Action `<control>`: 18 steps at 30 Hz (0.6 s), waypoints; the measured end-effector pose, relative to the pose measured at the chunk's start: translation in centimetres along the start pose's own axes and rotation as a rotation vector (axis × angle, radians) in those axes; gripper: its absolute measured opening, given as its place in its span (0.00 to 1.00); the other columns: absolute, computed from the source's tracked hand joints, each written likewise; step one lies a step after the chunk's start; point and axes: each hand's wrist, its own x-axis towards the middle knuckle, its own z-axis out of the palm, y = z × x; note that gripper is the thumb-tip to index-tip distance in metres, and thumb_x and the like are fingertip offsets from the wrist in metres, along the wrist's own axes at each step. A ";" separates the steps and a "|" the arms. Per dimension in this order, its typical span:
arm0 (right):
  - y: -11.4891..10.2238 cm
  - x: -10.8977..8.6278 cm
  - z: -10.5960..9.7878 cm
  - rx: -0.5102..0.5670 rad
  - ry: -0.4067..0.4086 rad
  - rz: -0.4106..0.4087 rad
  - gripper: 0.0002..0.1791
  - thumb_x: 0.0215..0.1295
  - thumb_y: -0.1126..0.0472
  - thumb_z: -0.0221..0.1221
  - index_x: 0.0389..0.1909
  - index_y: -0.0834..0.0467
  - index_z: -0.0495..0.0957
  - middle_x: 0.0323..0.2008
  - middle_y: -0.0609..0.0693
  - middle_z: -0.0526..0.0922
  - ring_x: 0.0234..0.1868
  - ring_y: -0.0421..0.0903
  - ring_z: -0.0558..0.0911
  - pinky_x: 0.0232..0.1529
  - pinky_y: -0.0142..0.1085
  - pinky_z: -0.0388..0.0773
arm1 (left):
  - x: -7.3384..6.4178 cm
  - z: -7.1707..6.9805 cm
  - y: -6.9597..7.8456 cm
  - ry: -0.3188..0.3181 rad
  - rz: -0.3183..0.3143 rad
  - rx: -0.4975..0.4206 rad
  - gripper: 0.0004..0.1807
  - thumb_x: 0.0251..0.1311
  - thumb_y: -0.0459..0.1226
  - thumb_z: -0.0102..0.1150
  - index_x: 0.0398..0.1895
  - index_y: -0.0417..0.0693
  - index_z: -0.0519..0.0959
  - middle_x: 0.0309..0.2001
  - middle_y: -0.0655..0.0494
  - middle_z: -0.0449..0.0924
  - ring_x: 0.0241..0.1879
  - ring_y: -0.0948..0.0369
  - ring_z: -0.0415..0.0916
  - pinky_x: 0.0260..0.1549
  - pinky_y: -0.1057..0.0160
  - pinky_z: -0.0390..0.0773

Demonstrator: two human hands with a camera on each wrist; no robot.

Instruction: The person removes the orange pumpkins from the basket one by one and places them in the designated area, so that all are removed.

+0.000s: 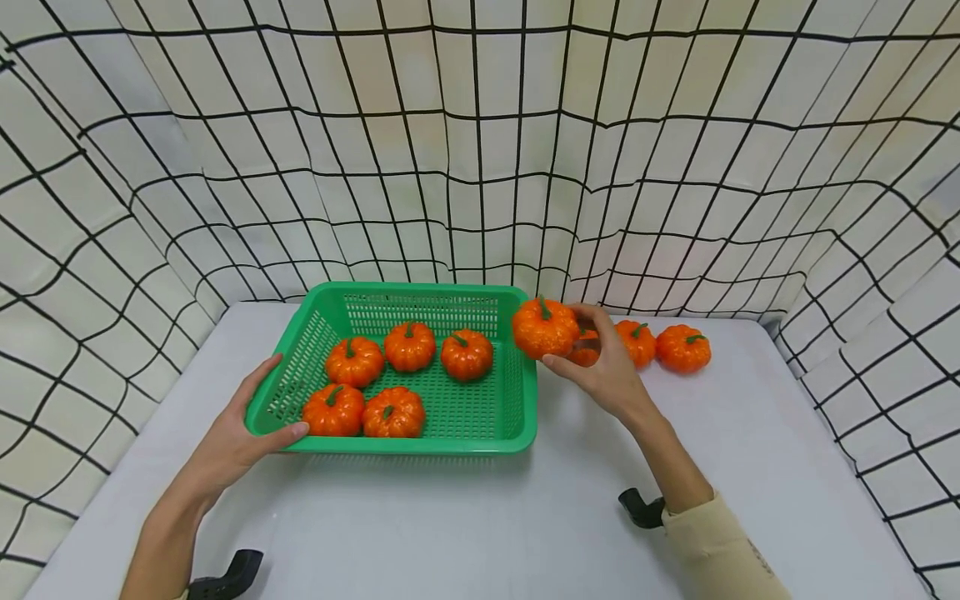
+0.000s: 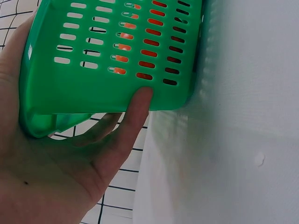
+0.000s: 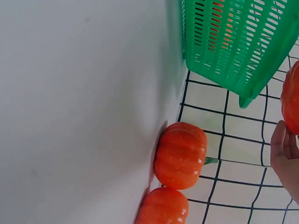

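Observation:
A green plastic basket [image 1: 420, 447] with slotted walls stands on the table, several small orange pumpkins inside it. My left hand [image 1: 238, 421] grips the basket's left end. In the left wrist view its fingers [image 2: 135, 112] lie against the slotted wall and around the corner. Between thumb and fingers my right hand [image 1: 609, 377] holds one orange pumpkin [image 1: 542, 332], stem up, over the basket's right rim. At the edge of the right wrist view that same pumpkin [image 3: 292, 100] shows above the tabletop. Part of its far side is covered by the fingers.
Beyond my right hand, a row of pumpkins sits on the white table [image 1: 465, 533]: one half hidden behind the fingers, another [image 1: 636, 343], and the rightmost [image 1: 683, 348]. Black netting [image 1: 480, 117] over white walls encloses the back and both sides.

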 end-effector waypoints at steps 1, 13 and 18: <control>0.1 -0.1 -0.1 0.000 0.001 0.006 0.42 0.61 0.56 0.71 0.74 0.55 0.63 0.67 0.55 0.73 0.64 0.51 0.73 0.63 0.49 0.76 | 0.0 0.0 0.0 0.001 0.001 0.003 0.58 0.68 0.47 0.66 0.85 0.75 0.32 0.83 0.31 0.40 0.72 0.34 0.55 0.58 0.41 0.68; 1.6 -1.0 -1.5 -0.018 -0.025 0.051 0.40 0.62 0.59 0.67 0.74 0.59 0.62 0.69 0.58 0.70 0.66 0.56 0.72 0.67 0.57 0.71 | 0.1 -0.1 -0.1 -0.005 0.006 -0.005 0.56 0.69 0.47 0.65 0.85 0.75 0.33 0.85 0.35 0.37 0.72 0.35 0.55 0.56 0.48 0.69; 2.1 -1.2 -2.1 -0.050 -0.039 0.088 0.41 0.62 0.60 0.68 0.74 0.60 0.61 0.69 0.59 0.70 0.67 0.57 0.72 0.70 0.57 0.71 | 0.1 -0.1 -0.1 -0.006 0.003 -0.005 0.57 0.69 0.47 0.65 0.85 0.75 0.32 0.85 0.35 0.36 0.72 0.34 0.54 0.57 0.45 0.69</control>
